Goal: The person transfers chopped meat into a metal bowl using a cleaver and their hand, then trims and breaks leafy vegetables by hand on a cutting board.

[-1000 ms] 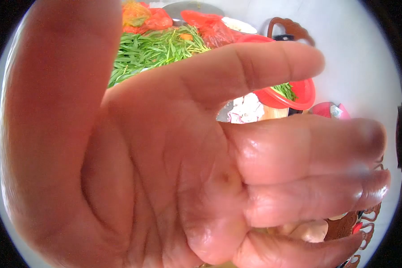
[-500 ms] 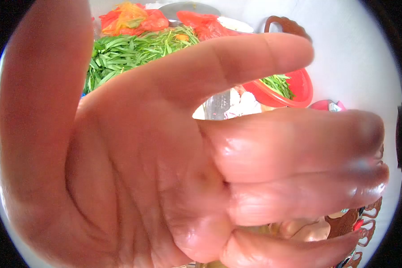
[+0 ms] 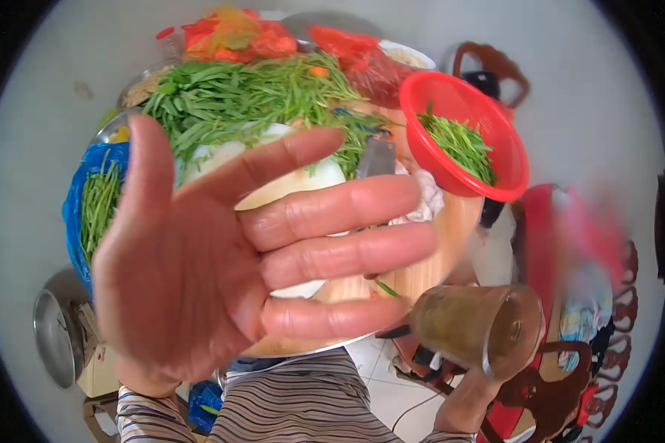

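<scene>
My left hand (image 3: pixel 199 273) is raised close to the camera, palm toward me, with thumb and fingers spread and nothing in it. It hides much of the round wooden table (image 3: pixel 451 255) and a white board or plate (image 3: pixel 303 184). Low on the right, my right hand (image 3: pixel 488 387) is wrapped round a glass (image 3: pixel 465 321) of yellowish-brown liquid, beside the table's edge. Beyond the left fingers lie a knife with a broad grey blade (image 3: pixel 377 159) and a crumpled whitish heap (image 3: pixel 425 196), partly covered.
Long leafy greens (image 3: pixel 214 96) are piled at the back. A red basin (image 3: pixel 513 159) with cut greens stands at the right, a blue bag (image 3: pixel 74 199) of stems at the left. Red plastic bags (image 3: pixel 273 37) lie behind. Carved wooden chairs (image 3: pixel 547 384) stand at the lower right.
My left hand has drawn away from the camera and now looks smaller, so more of the table shows. My right hand with the glass has come into view at the lower right.
</scene>
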`<state>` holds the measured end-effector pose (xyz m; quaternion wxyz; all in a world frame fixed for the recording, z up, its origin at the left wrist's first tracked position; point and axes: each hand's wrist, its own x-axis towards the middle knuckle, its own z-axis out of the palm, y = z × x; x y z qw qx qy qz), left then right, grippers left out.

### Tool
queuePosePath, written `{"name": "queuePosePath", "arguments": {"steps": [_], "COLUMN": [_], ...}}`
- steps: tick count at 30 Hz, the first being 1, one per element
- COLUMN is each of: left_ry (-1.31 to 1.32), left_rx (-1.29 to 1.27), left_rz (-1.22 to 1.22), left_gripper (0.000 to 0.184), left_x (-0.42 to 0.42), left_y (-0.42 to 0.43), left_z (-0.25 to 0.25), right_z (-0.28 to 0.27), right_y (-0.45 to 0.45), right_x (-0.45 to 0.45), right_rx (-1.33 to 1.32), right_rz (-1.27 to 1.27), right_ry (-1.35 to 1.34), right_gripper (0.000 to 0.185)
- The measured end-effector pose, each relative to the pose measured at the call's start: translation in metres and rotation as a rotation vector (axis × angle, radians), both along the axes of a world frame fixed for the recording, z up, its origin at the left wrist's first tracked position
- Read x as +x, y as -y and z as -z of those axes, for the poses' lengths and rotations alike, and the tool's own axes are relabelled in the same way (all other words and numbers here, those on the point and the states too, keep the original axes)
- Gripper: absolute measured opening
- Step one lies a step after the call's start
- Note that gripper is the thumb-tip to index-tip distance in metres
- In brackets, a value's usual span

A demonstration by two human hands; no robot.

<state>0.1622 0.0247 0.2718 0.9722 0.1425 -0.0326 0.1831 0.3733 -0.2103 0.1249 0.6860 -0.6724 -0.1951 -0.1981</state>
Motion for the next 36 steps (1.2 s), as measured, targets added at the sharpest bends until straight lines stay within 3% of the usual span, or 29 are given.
{"name": "queuePosePath", "arguments": {"steps": [1,3,6,7,15,19,21,31,36], "left_ry": [-0.061,-0.118,-0.168,-0.222,-0.484,-0.463,-0.492,-0.514,-0.522], "left_rx": [0.075,0.157,0.063,0.058,0.108,0.099,0.030,0.010,0.000], "left_rz": [-0.075,-0.170,-0.281,-0.332,-0.566,-0.578,-0.602,-0.580,-0.527], "left_gripper": [0.088,0.088,0.086,0.085,0.078,0.083,0.075,0.077,0.075], "left_x": [0.000,-0.005,-0.021,-0.026,-0.041,-0.051,-0.051,-0.049,-0.048], "left_y": [-0.004,-0.016,-0.032,-0.036,-0.015,-0.023,-0.023,-0.027,-0.029], "left_z": [0.005,0.012,0.026,0.031,0.078,0.100,0.105,0.132,0.149], "right_z": [-0.001,0.001,0.027,0.027,0.077,0.103,0.110,0.123,0.122], "right_y": [-0.001,-0.002,-0.027,-0.033,-0.045,-0.050,-0.049,-0.057,-0.054], "right_x": [0.017,0.062,0.091,0.095,0.147,0.167,0.173,0.183,0.186], "right_rx": [0.012,0.261,0.234,0.291,0.323,0.283,0.291,0.267,0.105], "right_rz": [-0.020,-0.258,-0.157,-0.174,-0.113,-0.129,-0.135,-0.196,-0.190], "right_ry": [0.003,-0.372,-0.254,-0.407,-0.386,-0.401,-0.406,-0.496,-0.451], "right_gripper": [0.034,0.033,0.034,0.028,0.020,0.022,0.022,0.019,0.035]}}
